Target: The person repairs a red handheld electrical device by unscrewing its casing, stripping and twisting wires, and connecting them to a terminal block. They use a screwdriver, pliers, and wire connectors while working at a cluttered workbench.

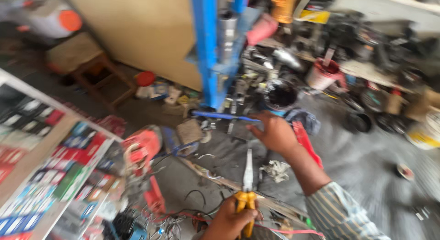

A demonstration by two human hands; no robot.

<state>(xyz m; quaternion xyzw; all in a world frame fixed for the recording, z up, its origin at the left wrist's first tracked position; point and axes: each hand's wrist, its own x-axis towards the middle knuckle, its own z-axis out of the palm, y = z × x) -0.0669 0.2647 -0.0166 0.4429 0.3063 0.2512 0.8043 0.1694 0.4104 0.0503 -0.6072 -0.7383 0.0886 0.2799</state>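
- My left hand (229,220) is low in the frame, fingers curled tight around the yellow grips of a pair of pliers (248,185), whose slim grey metal nose points up and away from me.
- My right hand (275,132) reaches forward, sleeve striped, fingers bent onto the end of a thin blue rod (220,115) that lies level; the blur hides how firmly they close.
- That rod runs left to the foot of a tall blue metal frame (206,47) with a dull steel cylinder standing in it.
- A flat red strip (306,143) lies just under my right wrist.
- On the grimy grey floor I see a crumpled whitish rag (276,170), a dark round can (280,97) and a red-rimmed white bucket (321,74).
- Tangled thin wires (183,212) sprawl beside my left hand.
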